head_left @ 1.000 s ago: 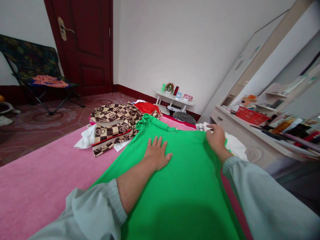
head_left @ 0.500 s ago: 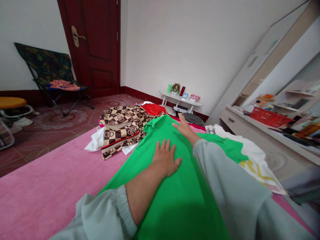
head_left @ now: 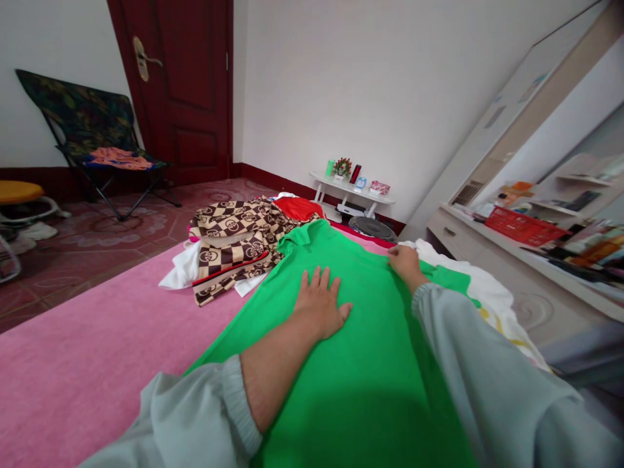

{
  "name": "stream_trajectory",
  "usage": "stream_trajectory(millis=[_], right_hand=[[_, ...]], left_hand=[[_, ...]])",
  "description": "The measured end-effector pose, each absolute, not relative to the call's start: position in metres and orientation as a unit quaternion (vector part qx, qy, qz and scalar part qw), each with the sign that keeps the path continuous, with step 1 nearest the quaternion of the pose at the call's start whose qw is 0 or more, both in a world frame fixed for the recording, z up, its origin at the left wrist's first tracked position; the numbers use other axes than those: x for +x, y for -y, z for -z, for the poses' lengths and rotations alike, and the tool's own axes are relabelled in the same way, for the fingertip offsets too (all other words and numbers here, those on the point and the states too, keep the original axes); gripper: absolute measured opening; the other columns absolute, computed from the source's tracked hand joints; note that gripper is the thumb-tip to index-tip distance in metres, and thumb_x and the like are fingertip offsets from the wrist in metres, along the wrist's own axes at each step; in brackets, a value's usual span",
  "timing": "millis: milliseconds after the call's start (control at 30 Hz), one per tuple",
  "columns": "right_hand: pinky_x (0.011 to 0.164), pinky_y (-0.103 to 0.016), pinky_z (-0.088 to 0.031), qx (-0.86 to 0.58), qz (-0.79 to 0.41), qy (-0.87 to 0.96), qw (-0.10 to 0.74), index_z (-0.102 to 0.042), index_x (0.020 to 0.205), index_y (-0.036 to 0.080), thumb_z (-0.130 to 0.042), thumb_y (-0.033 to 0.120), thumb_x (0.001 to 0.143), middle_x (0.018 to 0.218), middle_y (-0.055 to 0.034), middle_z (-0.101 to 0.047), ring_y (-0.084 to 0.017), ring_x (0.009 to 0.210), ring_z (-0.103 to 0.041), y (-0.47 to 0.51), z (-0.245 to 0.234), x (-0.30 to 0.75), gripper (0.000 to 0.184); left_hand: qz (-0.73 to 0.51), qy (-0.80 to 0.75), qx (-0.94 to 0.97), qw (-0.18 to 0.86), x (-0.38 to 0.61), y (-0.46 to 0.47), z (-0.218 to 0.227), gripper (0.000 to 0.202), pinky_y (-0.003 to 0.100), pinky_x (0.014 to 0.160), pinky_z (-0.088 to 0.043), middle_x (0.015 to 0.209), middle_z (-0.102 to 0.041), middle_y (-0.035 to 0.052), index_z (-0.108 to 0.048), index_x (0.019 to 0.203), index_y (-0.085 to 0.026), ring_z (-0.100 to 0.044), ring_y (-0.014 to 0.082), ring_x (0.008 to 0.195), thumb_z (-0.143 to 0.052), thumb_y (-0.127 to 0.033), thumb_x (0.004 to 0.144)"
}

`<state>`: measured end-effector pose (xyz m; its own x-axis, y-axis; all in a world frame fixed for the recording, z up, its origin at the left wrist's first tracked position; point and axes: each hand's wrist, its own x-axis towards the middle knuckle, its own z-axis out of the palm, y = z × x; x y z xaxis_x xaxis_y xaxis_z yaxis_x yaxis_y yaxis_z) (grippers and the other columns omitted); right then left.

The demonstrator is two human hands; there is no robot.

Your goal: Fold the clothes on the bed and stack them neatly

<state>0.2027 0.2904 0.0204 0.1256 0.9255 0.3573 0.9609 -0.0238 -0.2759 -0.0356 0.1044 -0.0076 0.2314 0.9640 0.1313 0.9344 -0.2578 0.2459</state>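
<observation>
A green short-sleeved shirt (head_left: 363,338) lies spread over a pink bedspread (head_left: 112,344), its collar end pointing away from me. My left hand (head_left: 319,302) rests flat on the middle of the shirt, fingers spread. At the shirt's far right, near the shoulder, my right hand (head_left: 405,265) has its fingers pinched together on the green cloth. The right sleeve of the shirt lies beyond that hand, over a white garment (head_left: 497,299) with yellow print.
Brown checkered clothing (head_left: 234,240) and a red garment (head_left: 298,208) are piled at the far left of the shirt. A dresser (head_left: 517,273) with a red basket (head_left: 525,226) stands on the right. A folding chair (head_left: 82,123) is near the door.
My right hand has moved right from above the collar area and closed on the shirt's right shoulder. The cloth there is spread wider. My left hand stays flat in place.
</observation>
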Motion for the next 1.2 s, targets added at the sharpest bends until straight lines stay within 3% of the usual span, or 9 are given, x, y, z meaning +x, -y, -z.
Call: stream_trajectory(millis=[133,233,367,500,600,800,967,1067,1200], right_hand=[[0.086,-0.034,-0.047,-0.723,0.032,0.66,0.202,-0.061,0.117,0.006,-0.063,0.023,0.075,0.109,-0.0197,-0.066,-0.027,0.101,-0.062,-0.294,-0.008,0.205,0.045],[0.085,-0.033,-0.046,-0.724,0.027,0.672,0.156,-0.063,0.111,0.01,-0.068,0.032,0.073,0.11,-0.0184,-0.066,-0.028,0.102,-0.062,-0.294,0.0,0.197,0.045],[0.079,-0.035,-0.047,-0.742,0.035,0.652,0.152,-0.068,0.092,0.01,-0.062,0.023,0.075,0.096,-0.0195,-0.068,-0.03,0.094,-0.064,-0.293,-0.002,0.194,0.022],[0.079,-0.037,-0.047,-0.762,0.068,0.612,0.2,-0.061,0.112,0.007,-0.05,0.012,0.077,0.101,-0.0208,-0.066,-0.03,0.096,-0.063,-0.286,-0.006,0.19,0.037],[0.085,-0.035,-0.046,-0.745,0.069,0.622,0.231,-0.055,0.122,0.01,-0.053,0.015,0.076,0.109,-0.0172,-0.065,-0.027,0.1,-0.061,-0.277,-0.003,0.18,0.046],[0.1,-0.034,-0.039,-0.614,0.057,0.744,0.257,-0.063,0.111,0.009,-0.045,0.014,0.08,0.118,-0.0149,-0.062,-0.024,0.114,-0.054,-0.268,-0.001,0.144,0.036],[0.096,-0.03,-0.043,-0.57,-0.055,0.799,0.186,-0.068,0.108,0.015,-0.045,0.018,0.085,0.111,-0.007,-0.068,-0.019,0.105,-0.06,-0.281,0.0,0.113,0.032],[0.106,-0.04,-0.033,-0.569,-0.071,0.804,0.156,-0.06,0.123,0.02,-0.05,0.033,0.088,0.134,-0.0079,-0.054,-0.024,0.125,-0.047,-0.287,0.004,0.103,0.039],[0.11,-0.059,-0.017,-0.602,-0.075,0.785,0.124,-0.041,0.14,0.02,-0.038,0.052,0.092,0.152,-0.0112,-0.026,-0.031,0.14,-0.021,-0.277,0.009,0.1,0.057]], left_hand=[[-0.125,-0.606,0.783,0.056,-0.035,-0.104,0.006,0.073,0.057,0.113,-0.007,0.154,-0.019,0.0148,-0.032,0.146,-0.018,-0.012,0.0331,0.143,-0.021,-0.062,0.089],[-0.127,-0.606,0.783,0.052,-0.036,-0.103,0.007,0.073,0.057,0.113,-0.008,0.154,-0.02,0.0144,-0.033,0.146,-0.018,-0.012,0.033,0.143,-0.02,-0.062,0.089],[-0.129,-0.608,0.782,0.051,-0.036,-0.104,0.009,0.073,0.057,0.113,-0.007,0.155,-0.02,0.013,-0.033,0.145,-0.02,-0.012,0.0328,0.143,-0.019,-0.064,0.089],[-0.126,-0.608,0.782,0.057,-0.036,-0.105,0.009,0.074,0.057,0.113,-0.007,0.155,-0.019,0.0122,-0.033,0.146,-0.02,-0.011,0.0325,0.143,-0.019,-0.064,0.088],[-0.125,-0.609,0.781,0.058,-0.035,-0.104,0.007,0.073,0.056,0.113,-0.008,0.155,-0.019,0.0116,-0.032,0.146,-0.02,-0.011,0.0321,0.143,-0.02,-0.063,0.089],[-0.119,-0.61,0.781,0.055,-0.035,-0.103,0.005,0.072,0.057,0.113,-0.007,0.155,-0.019,0.0122,-0.032,0.146,-0.019,-0.01,0.0326,0.143,-0.02,-0.062,0.089],[-0.119,-0.612,0.78,0.051,-0.035,-0.104,0.007,0.073,0.057,0.113,-0.006,0.155,-0.019,0.0122,-0.032,0.146,-0.019,-0.011,0.032,0.143,-0.019,-0.063,0.089],[-0.121,-0.612,0.78,0.049,-0.035,-0.105,0.008,0.073,0.056,0.114,-0.006,0.155,-0.019,0.0119,-0.032,0.146,-0.019,-0.01,0.0317,0.143,-0.019,-0.063,0.089],[-0.119,-0.611,0.78,0.061,-0.035,-0.104,0.006,0.073,0.056,0.114,-0.006,0.155,-0.019,0.012,-0.032,0.146,-0.019,-0.01,0.0318,0.143,-0.019,-0.063,0.089]])
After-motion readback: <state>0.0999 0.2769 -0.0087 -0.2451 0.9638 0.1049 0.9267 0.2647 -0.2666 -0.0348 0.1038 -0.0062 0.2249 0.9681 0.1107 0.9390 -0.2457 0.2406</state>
